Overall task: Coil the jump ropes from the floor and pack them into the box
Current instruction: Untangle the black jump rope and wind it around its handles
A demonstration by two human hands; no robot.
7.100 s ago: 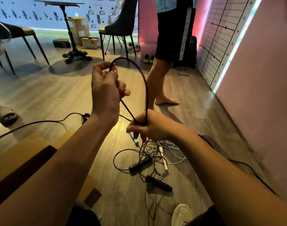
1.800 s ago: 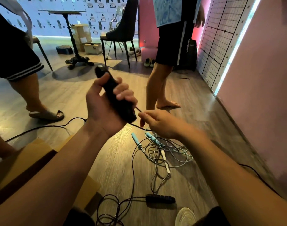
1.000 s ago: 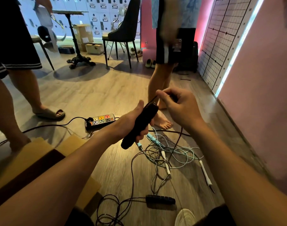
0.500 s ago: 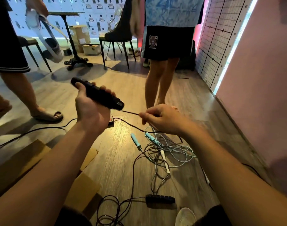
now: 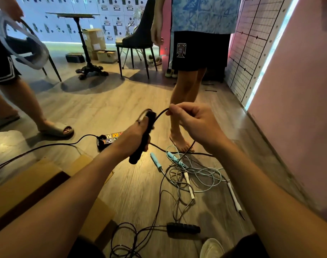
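The left hand (image 5: 136, 135) is wrapped round a black foam-grip rope handle (image 5: 143, 138); the right hand (image 5: 194, 121) pinches its thin black cord (image 5: 160, 114) just beside the handle's far end. The cord looks light and springy; best gripped near the handle; its other handle (image 5: 183, 228) lies near on the wooden floor (image 5: 107, 101), right of the cardboard box (image 5: 28, 183).

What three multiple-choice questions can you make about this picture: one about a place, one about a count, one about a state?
1. Where is the second black handle?
A. on a shelf
B. in a bystander's hand
C. on the floor

2. How many light-blue handles lie on the floor?
A. one
B. two
C. five

3. What is the left hand doing?
A. gripping a black handle
B. hanging empty
C. pressing flat on wood

Answers:
1 C, it lies on the boards near the viewer.
2 B, two lie side by side.
3 A, its fingers curl round it while the right hand pinches the black rope.
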